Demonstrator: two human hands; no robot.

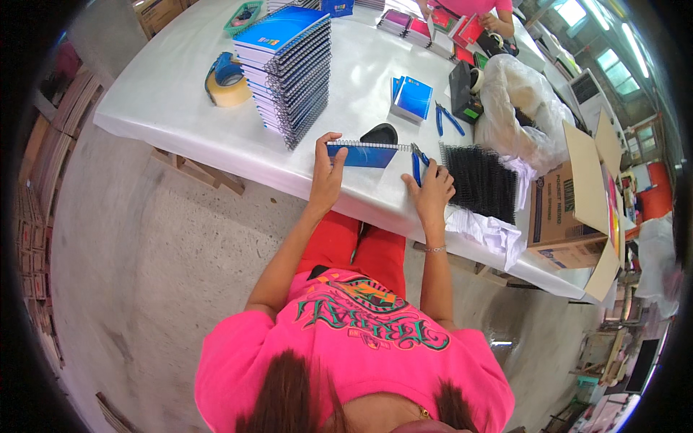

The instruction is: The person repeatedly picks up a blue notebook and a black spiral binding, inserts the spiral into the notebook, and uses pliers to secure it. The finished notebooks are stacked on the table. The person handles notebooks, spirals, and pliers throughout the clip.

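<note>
Blue spiral notebook [367, 156] is held near the centre of the frame in the head view, close to the near edge of the white table [162, 97]. Its wire binding is turned toward the top of the frame, and a short run of coil [404, 148] is left protruding past its right end. The left end is pinched by the left hand [330, 171], with the thumb laid on the cover. Blue-handled pliers [416, 169] are gripped by the curled right hand [433, 186], their tips brought up to the coil; whether the wire is caught between them cannot be told.

Should the pliers be closed too near the pages, the binding could be left too short or a hole torn; if too far out, a sharp wire tail could be left. Because the notebook is gripped at one end, it could be twisted by a push from the tool, and the coil bent. A loose wire scrap could be lost among the black coils [480, 184] just right of the right hand.

In the upper left, a tall stack of blue notebooks [285, 79] is stood on the table; it could be toppled if knocked by the left hand. Just behind the held notebook, a black oval object [380, 133] is placed, by which an edge could be snagged if the grip were lowered.
</note>
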